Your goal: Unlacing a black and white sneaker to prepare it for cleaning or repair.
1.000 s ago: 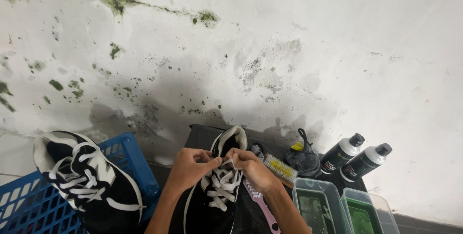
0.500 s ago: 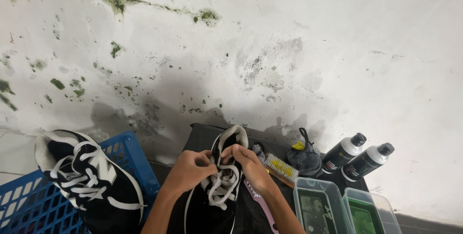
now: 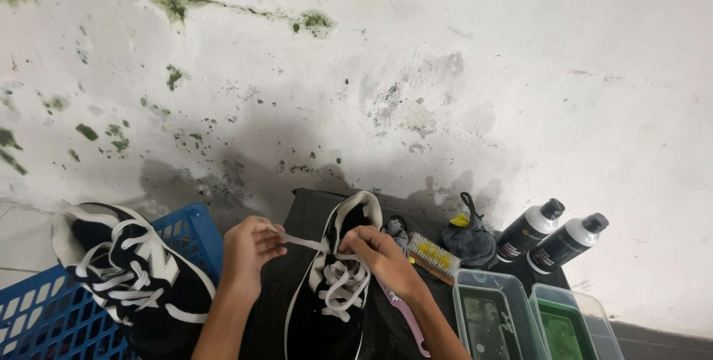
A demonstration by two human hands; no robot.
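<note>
A black sneaker with white trim [image 3: 330,293] is seen standing on a dark mat [image 3: 297,219] against the stained white wall [image 3: 416,70], its heel toward the wall and its toe cut off by the lower edge of the picture. A white lace [image 3: 301,241] is drawn out sideways from the top eyelets and is pinched in the closed fingers of the left hand [image 3: 249,249]; the fingertips are folded over it, so the grip itself is only partly seen. The right hand [image 3: 379,252] is curled at the shoe's collar, fingers bent down onto the lacing; whether a lace end is actually held there cannot be told, as the fingers are hidden behind the knuckles. Both forearms are cut off at the bottom. To the left, a second black sneaker [image 3: 130,271] is laid on the rim of a blue plastic crate [image 3: 44,315], only a corner of which is in view. Behind the right hand, a brush with yellowish bristles [image 3: 434,254] and a pink handle [image 3: 405,315] are partly covered. A dark cloth bundle [image 3: 468,237], two black bottles [image 3: 553,237] and two clear tubs of green liquid [image 3: 535,323] are placed to the right, the tubs cropped below.
</note>
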